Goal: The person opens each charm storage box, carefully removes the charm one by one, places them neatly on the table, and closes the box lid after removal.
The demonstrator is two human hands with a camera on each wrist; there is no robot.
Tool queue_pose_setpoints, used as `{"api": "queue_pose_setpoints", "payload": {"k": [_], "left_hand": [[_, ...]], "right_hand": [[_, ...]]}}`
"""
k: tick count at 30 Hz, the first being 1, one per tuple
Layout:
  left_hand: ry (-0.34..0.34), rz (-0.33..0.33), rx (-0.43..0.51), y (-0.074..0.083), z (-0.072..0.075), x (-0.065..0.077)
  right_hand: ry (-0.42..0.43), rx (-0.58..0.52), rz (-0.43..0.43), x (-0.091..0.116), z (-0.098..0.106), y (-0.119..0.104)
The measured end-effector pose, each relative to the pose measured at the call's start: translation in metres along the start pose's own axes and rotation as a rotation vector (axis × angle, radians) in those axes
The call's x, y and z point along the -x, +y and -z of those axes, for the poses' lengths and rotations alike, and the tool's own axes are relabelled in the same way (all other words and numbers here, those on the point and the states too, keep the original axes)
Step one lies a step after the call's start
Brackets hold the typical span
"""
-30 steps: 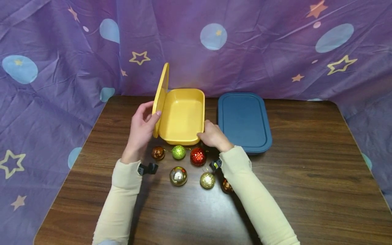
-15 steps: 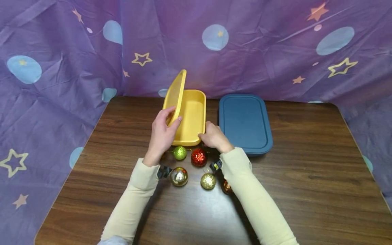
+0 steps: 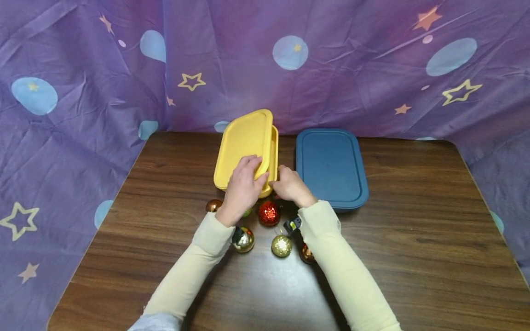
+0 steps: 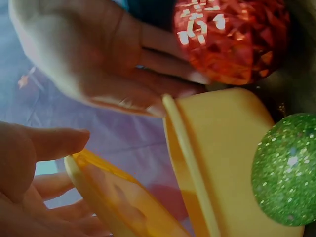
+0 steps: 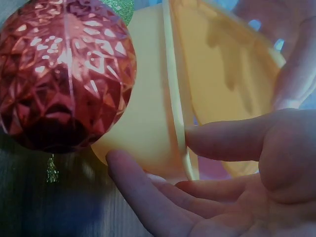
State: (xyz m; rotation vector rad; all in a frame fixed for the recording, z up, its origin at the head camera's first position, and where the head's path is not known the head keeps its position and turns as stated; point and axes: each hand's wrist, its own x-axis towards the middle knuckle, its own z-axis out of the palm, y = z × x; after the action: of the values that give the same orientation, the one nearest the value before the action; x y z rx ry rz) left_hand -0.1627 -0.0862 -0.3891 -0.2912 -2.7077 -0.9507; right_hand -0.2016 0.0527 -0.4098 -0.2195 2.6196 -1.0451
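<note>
My left hand (image 3: pixel 242 188) pinches the right edge of a yellow lid (image 3: pixel 244 142) between thumb and fingers. The lid tilts over a yellow plastic box (image 3: pixel 275 138), its left side low and its right side raised. At the box's near right corner, my right hand (image 3: pixel 291 184) holds the rim, thumb inside and fingers outside. A faceted red Christmas bauble (image 3: pixel 269 213) lies just in front of the box. Close by is a glittery green bauble (image 4: pixel 291 170), mostly hidden by my left hand in the head view. The lid covers most of the box's inside.
A blue box with its lid on (image 3: pixel 331 165) stands right of the yellow one. On the wooden table (image 3: pixel 414 239) lie a shiny gold bauble (image 3: pixel 245 241), a glittery gold bauble (image 3: pixel 281 246) and brown baubles (image 3: pixel 213 205). A purple curtain (image 3: pixel 331 92) hangs behind.
My left hand has swung the lid from upright at the box's left side rightward and down over the box. The right hand has stayed on the rim.
</note>
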Motion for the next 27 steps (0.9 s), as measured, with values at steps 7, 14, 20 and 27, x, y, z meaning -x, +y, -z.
{"api": "queue_pose_setpoints", "payload": {"k": [7,14,20,27], "left_hand": [[-0.131,0.054,-0.130,0.003,-0.008,-0.001],[-0.237,0.034,-0.178,0.005,-0.005,-0.005],[-0.306,-0.008,-0.233,0.005,-0.001,-0.012],[-0.306,-0.106,-0.303,0.004,-0.004,-0.015]], "right_hand": [[0.006,-0.015,0.016,0.000,0.001,0.001],[-0.018,-0.051,0.006,-0.001,0.003,0.001],[-0.041,-0.119,-0.006,-0.002,0.003,0.003],[-0.079,-0.223,-0.016,-0.003,0.005,0.004]]}}
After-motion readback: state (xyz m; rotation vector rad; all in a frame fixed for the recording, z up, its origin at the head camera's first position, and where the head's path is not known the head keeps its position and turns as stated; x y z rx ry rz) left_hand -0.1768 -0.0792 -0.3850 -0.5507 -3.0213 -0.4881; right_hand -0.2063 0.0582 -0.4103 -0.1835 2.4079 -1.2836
